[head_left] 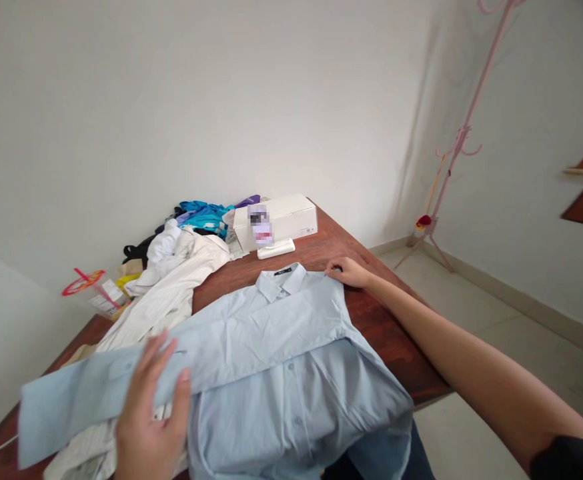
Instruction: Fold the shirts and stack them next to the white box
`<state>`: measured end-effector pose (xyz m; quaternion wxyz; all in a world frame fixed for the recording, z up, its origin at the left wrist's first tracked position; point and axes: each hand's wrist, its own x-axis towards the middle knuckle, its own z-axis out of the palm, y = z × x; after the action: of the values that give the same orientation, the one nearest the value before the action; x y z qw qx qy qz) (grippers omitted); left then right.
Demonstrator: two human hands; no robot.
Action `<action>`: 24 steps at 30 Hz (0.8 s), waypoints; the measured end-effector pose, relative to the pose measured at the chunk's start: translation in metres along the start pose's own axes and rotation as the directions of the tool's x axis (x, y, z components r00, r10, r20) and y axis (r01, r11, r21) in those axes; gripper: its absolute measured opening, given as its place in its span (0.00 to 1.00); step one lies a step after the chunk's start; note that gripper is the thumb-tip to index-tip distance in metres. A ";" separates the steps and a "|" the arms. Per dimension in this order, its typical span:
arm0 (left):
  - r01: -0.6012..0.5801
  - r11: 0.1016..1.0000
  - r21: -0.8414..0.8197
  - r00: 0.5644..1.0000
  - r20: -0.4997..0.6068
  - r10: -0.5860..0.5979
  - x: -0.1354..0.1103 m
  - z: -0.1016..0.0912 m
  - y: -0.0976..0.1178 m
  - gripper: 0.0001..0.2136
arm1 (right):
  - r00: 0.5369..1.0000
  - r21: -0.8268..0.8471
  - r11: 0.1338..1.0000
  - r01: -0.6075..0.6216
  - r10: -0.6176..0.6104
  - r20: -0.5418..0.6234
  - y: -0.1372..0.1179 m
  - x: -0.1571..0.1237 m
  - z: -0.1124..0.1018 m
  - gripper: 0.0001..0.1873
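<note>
A light blue button-up shirt (pixel 271 333) lies front up on the wooden table, its collar toward the wall. One long sleeve is laid across the chest and stretches out to the left, cuff end past the table's pile of clothes. My right hand (pixel 350 272) pinches the shirt at the shoulder beside the collar. Above the sleeve near the cuff, my left hand (pixel 154 407) is spread open and slightly blurred; whether it touches the cloth I cannot tell. The shirt's lower hem hangs over the near table edge.
Along the left lie heaped clothes (pixel 171 267), white, turquoise and black. A plastic cup with a red straw (pixel 96 290) stands beside them. Behind the shirt are a white box (pixel 291 217) and a small white device (pixel 276 249). A pink coat stand (pixel 459 147) occupies the corner.
</note>
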<state>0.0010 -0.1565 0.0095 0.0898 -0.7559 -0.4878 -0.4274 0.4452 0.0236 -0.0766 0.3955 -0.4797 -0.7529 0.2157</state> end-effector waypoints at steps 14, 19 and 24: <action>-0.421 0.860 -0.290 0.521 0.699 0.491 0.048 0.167 0.123 0.31 | 0.988 0.252 0.961 -0.117 0.138 -0.064 -0.012 -0.005 -0.006 0.19; -0.437 0.857 -0.273 0.561 0.662 0.497 0.031 0.194 0.136 0.28 | 0.974 0.270 0.953 -0.140 0.182 -0.135 -0.013 -0.007 -0.006 0.19; -0.395 0.867 -0.304 0.586 0.643 0.493 0.018 0.200 0.139 0.33 | 0.956 0.279 0.944 -0.175 0.231 -0.182 -0.011 -0.012 -0.007 0.19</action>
<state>0.2290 -0.1051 -0.0616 -0.0472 -0.9615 -0.2511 -0.1013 0.4477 0.0076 -0.0688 0.5086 -0.5191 -0.6179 0.3001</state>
